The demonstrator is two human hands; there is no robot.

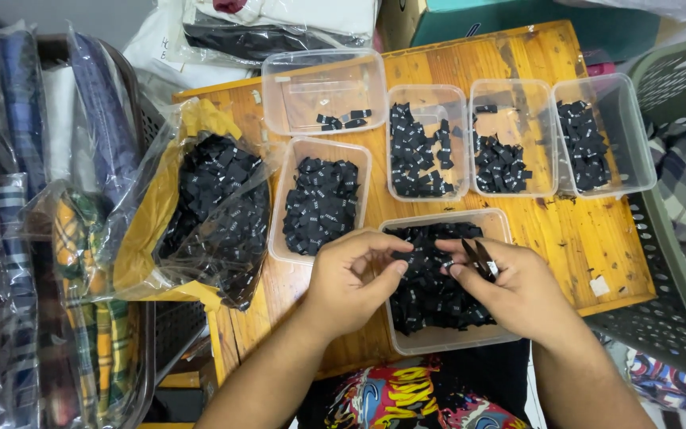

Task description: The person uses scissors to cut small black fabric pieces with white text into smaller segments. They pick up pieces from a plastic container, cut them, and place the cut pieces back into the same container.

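A wooden table (573,238) carries everything, and both hands work over its near edge. Beyond and to the left of the left hand (351,278) lies a big clear plastic bag (200,206) stuffed with small black labels, a yellow lining showing behind them. To the right of the right hand (522,290) stands a grey-green perforated basket (676,302) holding checked cloth.

Six clear plastic tubs sit on the table. The nearest tub (446,338) lies directly under both hands and is heaped with black labels (430,298). A second tub (321,199), also well filled, sits just beyond the left hand. Four more stand in a row farther off: the leftmost tub (323,91) holds only a few labels, while the other three each hold a loose pile.

The left hand is curled, thumb and fingertips pinched together on a small black label just above the heap. The right hand is closed around a pair of small dark snips (478,258), whose blades stick up past the thumb, while its fingertips meet those of the left hand over the pile.
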